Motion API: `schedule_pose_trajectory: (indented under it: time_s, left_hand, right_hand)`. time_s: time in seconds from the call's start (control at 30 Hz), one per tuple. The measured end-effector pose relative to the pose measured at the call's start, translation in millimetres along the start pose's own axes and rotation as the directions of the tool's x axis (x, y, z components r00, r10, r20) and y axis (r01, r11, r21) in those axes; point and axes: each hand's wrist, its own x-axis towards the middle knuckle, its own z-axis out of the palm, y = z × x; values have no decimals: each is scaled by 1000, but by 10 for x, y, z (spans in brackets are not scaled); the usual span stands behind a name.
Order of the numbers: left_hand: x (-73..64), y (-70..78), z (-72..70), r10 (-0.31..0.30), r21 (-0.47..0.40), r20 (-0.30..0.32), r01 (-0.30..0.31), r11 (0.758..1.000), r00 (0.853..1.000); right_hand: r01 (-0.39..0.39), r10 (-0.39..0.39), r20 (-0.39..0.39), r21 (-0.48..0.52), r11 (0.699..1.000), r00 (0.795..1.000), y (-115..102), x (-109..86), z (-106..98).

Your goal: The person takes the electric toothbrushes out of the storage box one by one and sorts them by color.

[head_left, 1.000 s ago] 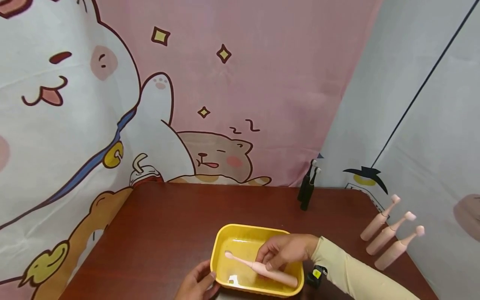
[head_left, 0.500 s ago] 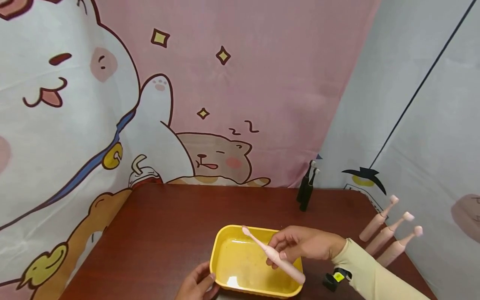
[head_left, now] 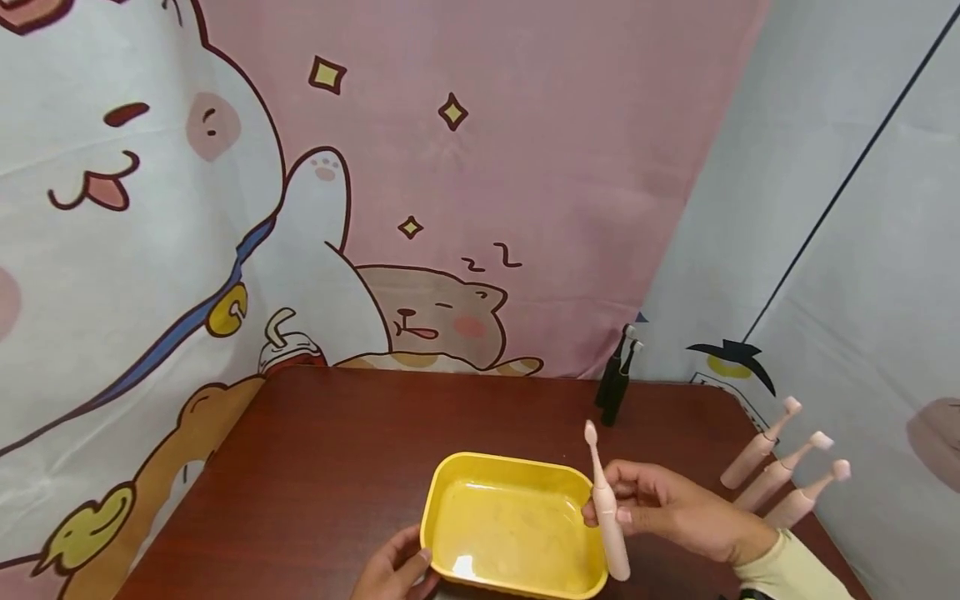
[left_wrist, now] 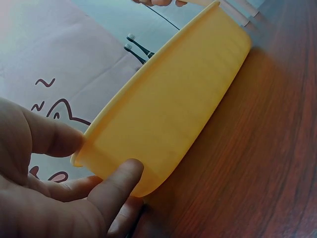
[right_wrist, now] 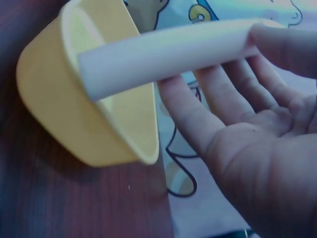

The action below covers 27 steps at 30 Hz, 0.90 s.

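Note:
A pale pink electric toothbrush (head_left: 609,523) is pinched between the thumb and fingers of my right hand (head_left: 675,510). It tilts with its head up, over the right rim of a yellow plastic tub (head_left: 517,467). In the right wrist view, the handle of the toothbrush (right_wrist: 148,59) crosses in front of the tub (right_wrist: 54,94). My left hand (head_left: 396,567) grips the tub's near left corner; in the left wrist view, its fingers (left_wrist: 116,191) lie against the wall and rim of the tub (left_wrist: 168,104). Nothing lies inside the tub.
Pink electric toothbrushes (head_left: 772,479) stand upright at the right edge of the dark red table (head_left: 337,467), partly behind my right hand. Two black electric toothbrushes (head_left: 617,387) stand at the back right. A cartoon-printed cloth (head_left: 585,167) hangs behind the table.
My right hand has lifted the pink toothbrush out of the tub and carried it right, turning it more upright. My left hand has stayed at the tub's corner.

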Motion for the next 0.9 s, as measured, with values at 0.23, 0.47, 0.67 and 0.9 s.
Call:
schedule_pose_trajectory:
  time_s: [0.23,0.47,0.67,0.9]
  left_hand:
    - [-5,1,14,-18,-14,-22,17,1000,1000]
    - [-10,29,25,-20,-15,-17,20,1000,1000]
    - [-15,34,29,-30,-14,-15,30,999,999]
    - [-16,52,30,-32,-3,-18,32,999,999]
  right_hand:
    - [-42,50,-193,45,998,980,-6,-445,14]
    - [-77,110,-358,105,991,927,39,-890,43]
    - [69,5,-440,151,986,898,278,-1243,32]
    - [94,-63,-677,9,996,733,576,-1560,-3]
